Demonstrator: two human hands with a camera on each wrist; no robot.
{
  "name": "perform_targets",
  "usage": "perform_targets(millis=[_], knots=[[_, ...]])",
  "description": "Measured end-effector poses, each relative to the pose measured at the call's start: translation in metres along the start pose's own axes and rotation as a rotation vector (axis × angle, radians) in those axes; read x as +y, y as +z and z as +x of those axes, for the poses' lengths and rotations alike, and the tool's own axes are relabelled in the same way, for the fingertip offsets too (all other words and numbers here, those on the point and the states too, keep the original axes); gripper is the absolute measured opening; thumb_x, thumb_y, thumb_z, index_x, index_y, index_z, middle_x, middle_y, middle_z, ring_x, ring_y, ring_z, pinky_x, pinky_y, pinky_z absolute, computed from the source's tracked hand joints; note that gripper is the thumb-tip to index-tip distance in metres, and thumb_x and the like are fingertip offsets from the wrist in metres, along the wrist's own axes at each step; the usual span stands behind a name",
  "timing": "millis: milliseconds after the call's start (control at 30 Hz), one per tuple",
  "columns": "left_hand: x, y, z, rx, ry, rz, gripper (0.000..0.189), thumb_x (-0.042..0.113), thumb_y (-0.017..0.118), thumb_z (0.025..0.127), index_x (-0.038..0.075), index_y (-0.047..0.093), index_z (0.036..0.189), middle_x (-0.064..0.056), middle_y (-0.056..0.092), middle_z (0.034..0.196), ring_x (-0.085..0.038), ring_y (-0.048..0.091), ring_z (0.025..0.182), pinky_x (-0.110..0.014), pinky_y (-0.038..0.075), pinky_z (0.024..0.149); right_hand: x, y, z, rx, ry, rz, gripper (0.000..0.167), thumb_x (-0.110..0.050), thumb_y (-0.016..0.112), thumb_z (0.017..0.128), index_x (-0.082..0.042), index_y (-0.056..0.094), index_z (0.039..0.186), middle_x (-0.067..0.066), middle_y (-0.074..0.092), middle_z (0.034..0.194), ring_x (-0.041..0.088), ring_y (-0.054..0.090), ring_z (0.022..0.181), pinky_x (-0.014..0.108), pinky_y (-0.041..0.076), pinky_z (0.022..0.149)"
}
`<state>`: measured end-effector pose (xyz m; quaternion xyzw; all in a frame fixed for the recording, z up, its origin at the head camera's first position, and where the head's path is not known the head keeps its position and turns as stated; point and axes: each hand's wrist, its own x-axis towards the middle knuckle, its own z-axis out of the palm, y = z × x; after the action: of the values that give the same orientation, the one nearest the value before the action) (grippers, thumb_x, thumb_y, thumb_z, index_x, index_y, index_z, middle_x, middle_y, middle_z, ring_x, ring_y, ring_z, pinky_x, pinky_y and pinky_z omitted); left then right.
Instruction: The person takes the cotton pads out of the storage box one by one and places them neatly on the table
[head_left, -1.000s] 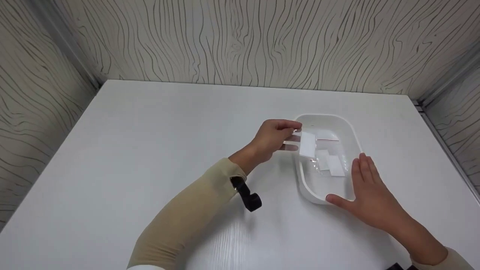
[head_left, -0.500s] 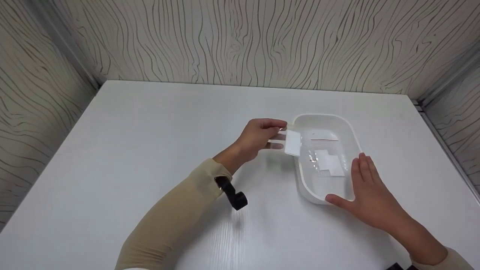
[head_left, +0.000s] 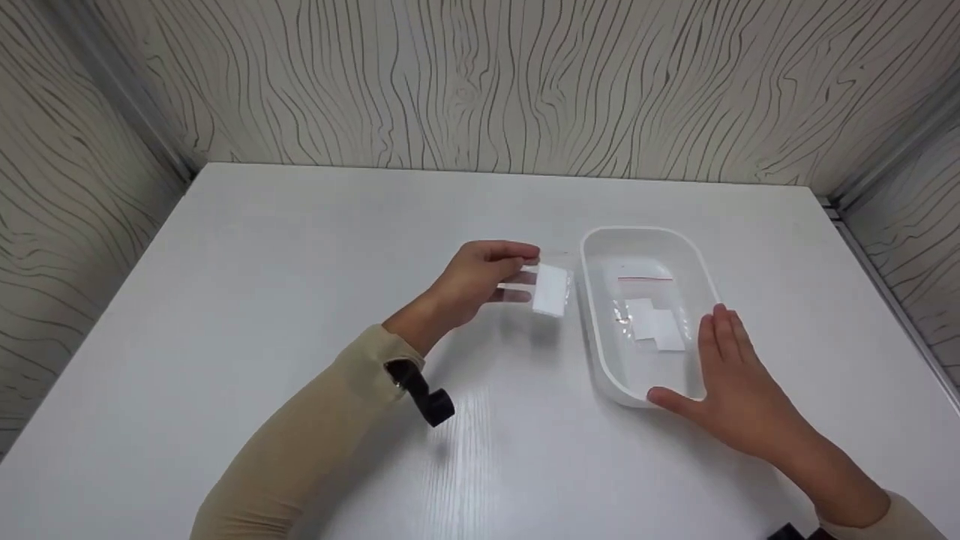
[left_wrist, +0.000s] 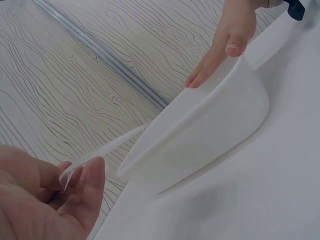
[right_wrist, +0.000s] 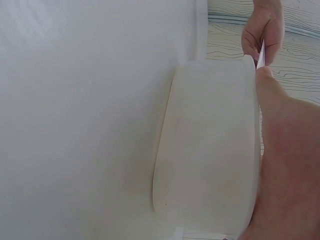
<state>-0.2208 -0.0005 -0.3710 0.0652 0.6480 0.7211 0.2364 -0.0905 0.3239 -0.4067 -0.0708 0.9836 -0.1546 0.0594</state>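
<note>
My left hand pinches the edge of a small clear plastic bag with a white rectangle inside. The bag hangs above the table just left of a white oval-cornered plastic basin. In the left wrist view the bag appears edge-on, gripped between thumb and fingers. Straight fingers of my right hand rest along the basin's right rim, with the thumb on its near rim. Inside the basin lies clear bag packaging with white pieces and a red line near its top.
The white table carries the basin on its right half. Wood-grain patterned panels stand behind and at both sides, with metal rails at the corners. A black wrist camera strap hangs from the left sleeve.
My left hand has moved left, carrying the small bag from over the basin to beside it. The right hand stays on the rim, and the basin keeps its place.
</note>
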Motion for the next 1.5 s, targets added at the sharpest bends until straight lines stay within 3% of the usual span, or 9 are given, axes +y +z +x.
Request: perform_targets(millis=[133,367,733,933,1200,1500], knots=[[-0.001,-0.006,-0.002,0.003,-0.010,0.006,0.031,0.002,0.050,0.105,-0.003,0.063,0.133,-0.016,0.062,0.136,-0.025,0.068,0.111,-0.035,0.060,0.089,0.000,0.000,0.000,-0.005,0.003,-0.003,0.128,-0.069,0.065,0.087,0.017,-0.001,0.154,0.033,-0.011,0.164,0.046,-0.014,0.152,0.067,0.012,0.119],[0.001,-0.015,-0.006,0.003,-0.012,0.005,0.030,0.005,0.053,0.106,-0.002,0.063,0.133,-0.018,0.061,0.136,-0.030,0.065,0.117,-0.049,0.053,0.102,0.000,0.000,0.000,-0.006,0.000,0.001,0.127,-0.069,0.065,0.088,0.017,-0.001,0.154,0.033,-0.011,0.164,0.046,-0.014,0.152,0.067,0.011,0.119],[0.000,-0.035,-0.015,0.028,-0.010,-0.009,0.032,0.005,0.053,0.106,-0.005,0.060,0.135,-0.016,0.061,0.137,-0.027,0.067,0.112,-0.050,0.051,0.104,-0.002,-0.001,-0.001,-0.011,0.010,0.014,0.127,-0.069,0.065,0.088,0.017,0.000,0.154,0.032,-0.013,0.164,0.045,-0.016,0.152,0.067,0.012,0.119],[0.002,-0.050,-0.020,0.086,-0.022,-0.009,0.032,0.006,0.052,0.106,-0.003,0.061,0.136,-0.015,0.063,0.133,-0.027,0.066,0.114,-0.040,0.058,0.096,-0.002,-0.001,-0.001,-0.006,0.003,0.020,0.125,-0.067,0.065,0.089,0.017,0.000,0.154,0.031,-0.014,0.164,0.046,-0.016,0.152,0.064,0.007,0.121],[0.001,-0.068,-0.025,0.124,-0.047,-0.012,0.033,0.005,0.052,0.106,-0.002,0.060,0.137,-0.014,0.062,0.133,-0.030,0.063,0.120,-0.049,0.049,0.107,-0.003,-0.002,-0.002,-0.010,0.012,0.024,0.125,-0.068,0.066,0.089,0.016,0.000,0.154,0.031,-0.013,0.164,0.045,-0.016,0.152,0.068,0.013,0.118],[0.000,-0.081,-0.034,0.162,-0.067,-0.009,0.033,0.006,0.052,0.106,-0.001,0.059,0.138,-0.014,0.060,0.135,-0.026,0.064,0.119,-0.039,0.056,0.099,-0.004,-0.003,-0.001,-0.018,0.015,0.020,0.125,-0.068,0.065,0.089,0.017,0.000,0.154,0.032,-0.013,0.164,0.045,-0.016,0.152,0.067,0.011,0.119]])
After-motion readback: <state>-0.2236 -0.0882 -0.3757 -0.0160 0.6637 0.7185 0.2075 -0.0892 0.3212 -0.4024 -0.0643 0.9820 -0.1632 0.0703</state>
